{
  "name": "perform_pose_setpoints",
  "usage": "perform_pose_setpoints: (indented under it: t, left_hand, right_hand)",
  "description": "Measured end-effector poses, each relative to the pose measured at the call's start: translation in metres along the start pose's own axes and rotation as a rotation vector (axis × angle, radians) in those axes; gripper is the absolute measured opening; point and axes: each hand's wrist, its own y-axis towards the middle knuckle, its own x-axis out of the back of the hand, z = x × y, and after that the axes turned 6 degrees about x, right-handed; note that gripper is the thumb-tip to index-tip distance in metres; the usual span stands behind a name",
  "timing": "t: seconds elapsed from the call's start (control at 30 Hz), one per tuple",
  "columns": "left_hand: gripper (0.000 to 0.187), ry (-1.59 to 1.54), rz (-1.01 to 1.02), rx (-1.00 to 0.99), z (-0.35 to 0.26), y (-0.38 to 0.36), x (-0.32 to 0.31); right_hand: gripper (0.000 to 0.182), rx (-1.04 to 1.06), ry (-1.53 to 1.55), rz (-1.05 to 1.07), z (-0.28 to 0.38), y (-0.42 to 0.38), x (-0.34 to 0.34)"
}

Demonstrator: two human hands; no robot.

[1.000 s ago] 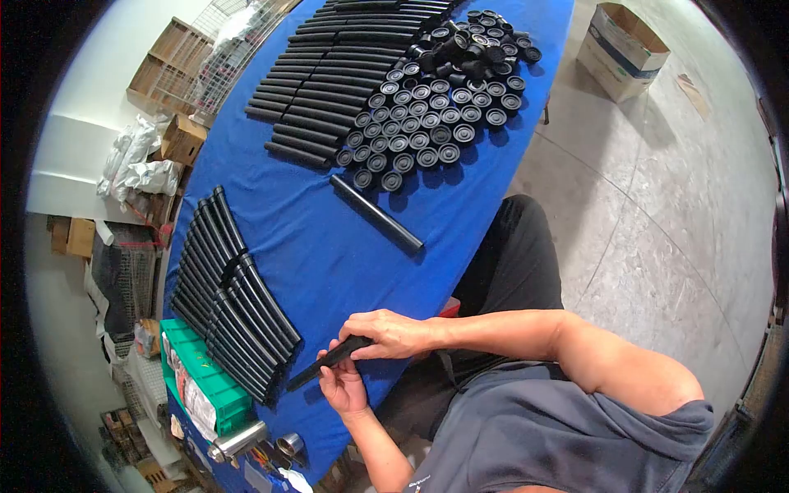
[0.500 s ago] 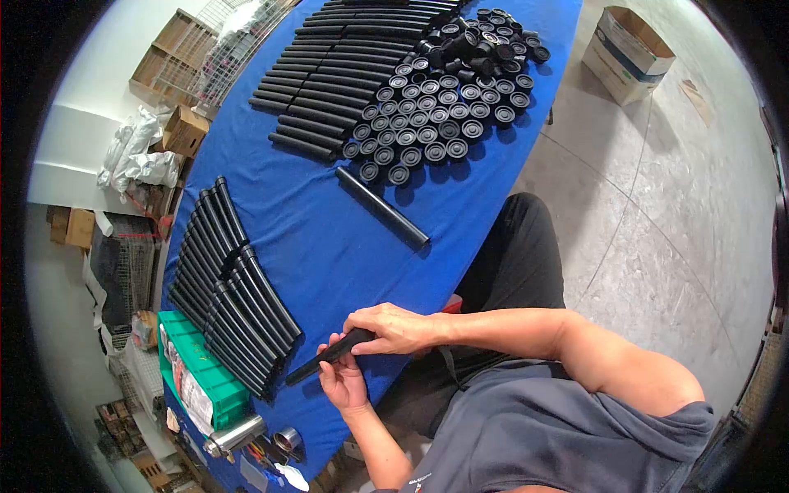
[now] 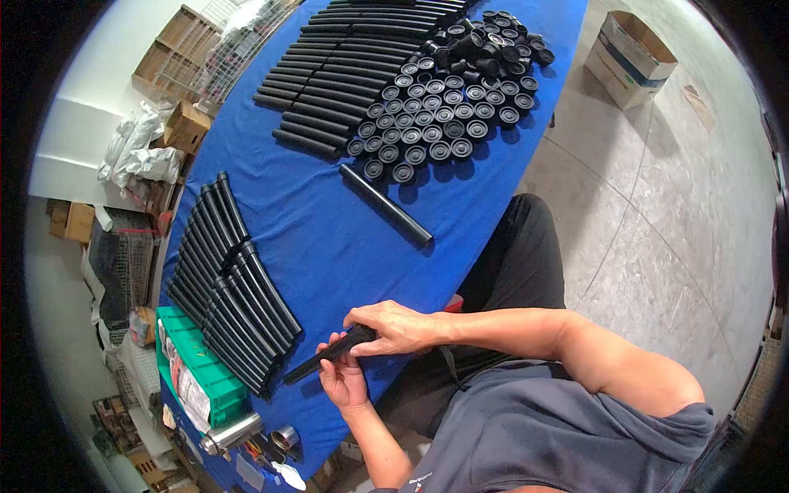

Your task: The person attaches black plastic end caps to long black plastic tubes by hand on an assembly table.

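Note:
A black tube [image 3: 307, 369] is held slantwise over the blue-covered table's near edge. Its lower part rests in my left hand [image 3: 348, 384], palm up, fingers curled around it. My right hand [image 3: 396, 329] closes over the tube's upper end from above; whether a cap sits there is hidden by the fingers. Left of my hands lie black tubes with collared ends [image 3: 246, 300], stacked in two staggered rows. A single loose black tube [image 3: 386, 205] lies farther up the cloth. Beyond it, round black caps [image 3: 423, 119] are spread out, with some heaped at the back.
Plain black tubes [image 3: 337, 78] line the far part of the blue cloth [image 3: 329, 222]. A green crate [image 3: 226, 394], a metal cylinder [image 3: 232, 433] and a metal ring [image 3: 285, 437] sit at the lower left. On the floor at right stands an open cardboard box [image 3: 629, 62].
The view has shifted very slightly. Both hands keep their hold on the black tube, in almost the same position.

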Motion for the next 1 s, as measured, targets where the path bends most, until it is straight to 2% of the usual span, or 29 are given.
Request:
perform_pose_setpoints:
  t: [0.1,0.2,0.3,0.4,0.5,0.6,0.7,0.8,0.9,0.97,1.0]
  left_hand:
    - [0.036,0.049,-0.021,-0.016,0.001,0.000,-0.002]
    - [0.036,0.026,-0.034,-0.020,0.001,0.001,0.001]
    - [0.037,0.040,0.047,0.004,-0.001,0.001,0.003]
    - [0.037,0.082,0.022,-0.004,-0.001,0.001,0.003]
    - [0.036,0.039,0.003,-0.016,0.000,0.001,0.007]
    - [0.036,0.002,0.041,0.015,-0.001,0.001,0.004]
    - [0.036,-0.006,0.034,0.021,-0.002,0.001,0.003]
    - [0.036,0.024,-0.019,-0.004,-0.001,0.001,0.001]
    - [0.035,0.042,0.018,0.012,0.001,0.003,-0.004]
    - [0.036,0.120,-0.014,-0.015,0.003,0.003,0.000]
    - [0.039,0.136,-0.057,-0.020,0.003,0.000,-0.006]
  right_hand:
    - [0.039,-0.007,0.010,0.044,-0.007,-0.001,-0.002]
    - [0.040,0.117,0.003,-0.056,-0.008,0.000,-0.004]
    - [0.040,0.006,0.003,0.008,-0.001,-0.001,0.001]
    - [0.042,-0.029,0.018,0.062,-0.004,-0.001,0.000]
    - [0.044,0.095,-0.023,-0.012,-0.007,0.000,-0.002]
    - [0.044,0.023,0.013,-0.057,0.003,0.001,0.001]
    - [0.044,-0.049,0.034,0.027,-0.006,0.000,-0.002]
    - [0.042,0.103,0.014,-0.055,-0.006,-0.001,0.000]
    - [0.044,-0.010,0.013,-0.026,0.003,0.002,0.004]
    - [0.037,-0.127,0.027,0.027,0.004,0.004,0.003]
    - [0.034,-0.079,0.004,-0.024,-0.002,0.003,0.000]
